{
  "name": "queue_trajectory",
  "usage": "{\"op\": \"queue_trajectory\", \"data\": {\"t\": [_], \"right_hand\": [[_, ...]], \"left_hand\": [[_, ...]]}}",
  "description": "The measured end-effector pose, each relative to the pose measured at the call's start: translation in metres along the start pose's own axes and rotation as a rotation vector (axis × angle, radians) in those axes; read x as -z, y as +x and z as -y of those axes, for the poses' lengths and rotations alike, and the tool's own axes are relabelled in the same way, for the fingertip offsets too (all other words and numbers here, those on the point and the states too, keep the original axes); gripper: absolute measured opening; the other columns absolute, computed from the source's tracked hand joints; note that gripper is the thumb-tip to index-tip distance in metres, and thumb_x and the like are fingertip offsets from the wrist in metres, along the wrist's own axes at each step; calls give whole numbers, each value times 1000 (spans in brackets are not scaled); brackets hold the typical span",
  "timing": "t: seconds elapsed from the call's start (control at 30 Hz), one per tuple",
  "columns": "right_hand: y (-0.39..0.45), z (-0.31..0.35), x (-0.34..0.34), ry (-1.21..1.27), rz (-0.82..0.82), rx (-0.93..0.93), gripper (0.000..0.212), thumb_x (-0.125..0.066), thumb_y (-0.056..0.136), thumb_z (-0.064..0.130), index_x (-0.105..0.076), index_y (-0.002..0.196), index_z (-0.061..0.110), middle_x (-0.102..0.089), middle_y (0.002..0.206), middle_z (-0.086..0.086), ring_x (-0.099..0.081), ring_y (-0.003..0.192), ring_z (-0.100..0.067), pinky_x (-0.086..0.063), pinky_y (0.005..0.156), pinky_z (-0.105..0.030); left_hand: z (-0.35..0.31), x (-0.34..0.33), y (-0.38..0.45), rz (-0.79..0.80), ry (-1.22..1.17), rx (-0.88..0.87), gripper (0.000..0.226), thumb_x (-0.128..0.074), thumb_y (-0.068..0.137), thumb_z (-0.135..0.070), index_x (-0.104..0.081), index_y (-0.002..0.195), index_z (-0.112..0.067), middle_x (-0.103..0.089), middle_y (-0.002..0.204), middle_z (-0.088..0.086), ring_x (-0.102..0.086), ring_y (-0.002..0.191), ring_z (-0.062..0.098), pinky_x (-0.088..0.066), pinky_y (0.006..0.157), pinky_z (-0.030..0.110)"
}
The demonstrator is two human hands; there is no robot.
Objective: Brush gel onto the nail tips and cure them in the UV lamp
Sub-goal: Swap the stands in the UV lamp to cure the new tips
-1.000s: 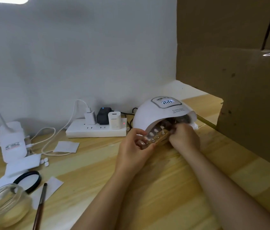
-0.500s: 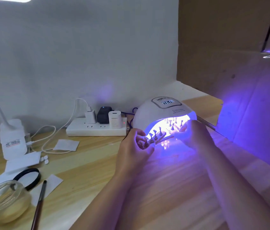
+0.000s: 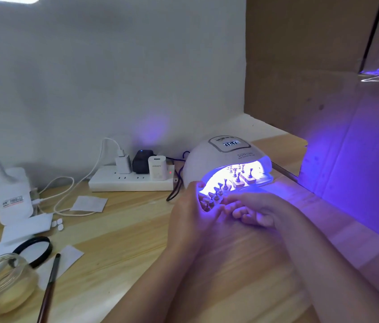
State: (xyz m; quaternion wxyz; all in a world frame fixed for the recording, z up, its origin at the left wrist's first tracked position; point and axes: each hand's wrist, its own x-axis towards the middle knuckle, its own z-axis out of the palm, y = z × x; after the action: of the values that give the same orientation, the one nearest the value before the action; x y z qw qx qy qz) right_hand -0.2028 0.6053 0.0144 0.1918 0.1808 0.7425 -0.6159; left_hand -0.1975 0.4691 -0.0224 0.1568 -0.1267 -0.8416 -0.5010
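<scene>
Nail-tip holder [image 3: 224,191] lengthwise into lamp [image 3: 223,159]

I see bare wooden table [image 3: 118,238] between the jar [image 3: 4,285] and my forearms. The UV lamp [image 3: 221,164] mouth is blocked by the nail-tip holder [image 3: 228,187]; a cardboard wall [image 3: 323,94] closes the right.

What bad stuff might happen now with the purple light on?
The nail tips nearest the left hand sit at the UV lamp mouth, so they may cure unevenly. The right hand lies close beside them and might bump them. Both hands are lit by the glow.
</scene>
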Motion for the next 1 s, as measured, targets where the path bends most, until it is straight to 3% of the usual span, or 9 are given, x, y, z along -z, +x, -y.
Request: {"op": "queue_trajectory", "data": {"t": [0.1, 0.23, 0.37, 0.47, 0.6, 0.73, 0.87, 1.0], "right_hand": [[2, 0, 1, 47, -65, 26, 22, -48, 93, 13, -54, 72, 10, -52, 39, 5, -40, 27, 0, -30, 28, -9], [6, 3, 3, 81, -102, 33, 29, -40, 96, 8, -51, 69, 11, -49, 44, 3, -35, 24, -1, -27, 27, -9], [8, 5, 2, 27, -107, 25, 32, -39, 96, 10, -51, 66, 13, -47, 50, 3, -32, 23, -1, -25, 26, -10], [8, 6, 2, 1, -93, 26, 30, -40, 96, 11, -52, 68, 14, -47, 38, 7, -33, 24, 0, -26, 27, -10], [7, 6, 0, 28, -98, 31, 25, -49, 95, 16, -55, 71, 15, -47, 37, 8, -31, 25, 0, -24, 28, -9], [7, 4, 5, 57, -156, 50, 22, -50, 94, 13, -59, 74, 10, -48, 47, 1, -28, 24, -2, -25, 27, -10], [3, 0, 17, 5, -124, 32, 14, -56, 90, 11, -60, 77, 10, -53, 40, 3, -32, 25, -2, -27, 28, -10], [-1, -5, 28, -78, -36, 21, 9, -60, 88, 14, -58, 79, 12, -61, 46, 5, -43, 30, 1, -34, 31, -10]], "left_hand": [[-2, 2, 0, 107, -17, 7, 61, -77, 71, -26, -50, 125, -19, -54, 76, -17, -54, 71, -2, -36, 63, 3], [-1, 15, 4, 258, -131, 130, 61, -74, 74, -20, -48, 129, -14, -59, 84, -18, -53, 73, -17, -40, 64, -1], [0, 28, 11, 396, -379, 428, 36, -69, 80, -15, -60, 113, -4, -69, 94, 4, -67, 74, 10, -55, 73, 22], [-3, 29, 11, 442, -568, 556, 18, -60, 86, -2, -64, 101, 6, -68, 91, 15, -67, 65, 12, -55, 59, 19], [-8, 25, 10, 455, -626, 612, 9, -56, 85, 5, -64, 90, 5, -67, 76, 11, -66, 55, 10, -52, 49, 17], [-11, 14, 14, 383, -611, 649, 17, -57, 85, 6, -60, 101, 10, -65, 76, 13, -65, 50, 9, -53, 49, 17], [-21, 0, 20, 329, -595, 645, 15, -57, 84, 7, -60, 99, 12, -65, 68, 12, -63, 47, 7, -52, 46, 18], [-31, -15, 29, 230, -572, 701, 8, -59, 84, 6, -56, 79, 2, -63, 66, 10, -59, 40, 7, -50, 42, 16]]}}
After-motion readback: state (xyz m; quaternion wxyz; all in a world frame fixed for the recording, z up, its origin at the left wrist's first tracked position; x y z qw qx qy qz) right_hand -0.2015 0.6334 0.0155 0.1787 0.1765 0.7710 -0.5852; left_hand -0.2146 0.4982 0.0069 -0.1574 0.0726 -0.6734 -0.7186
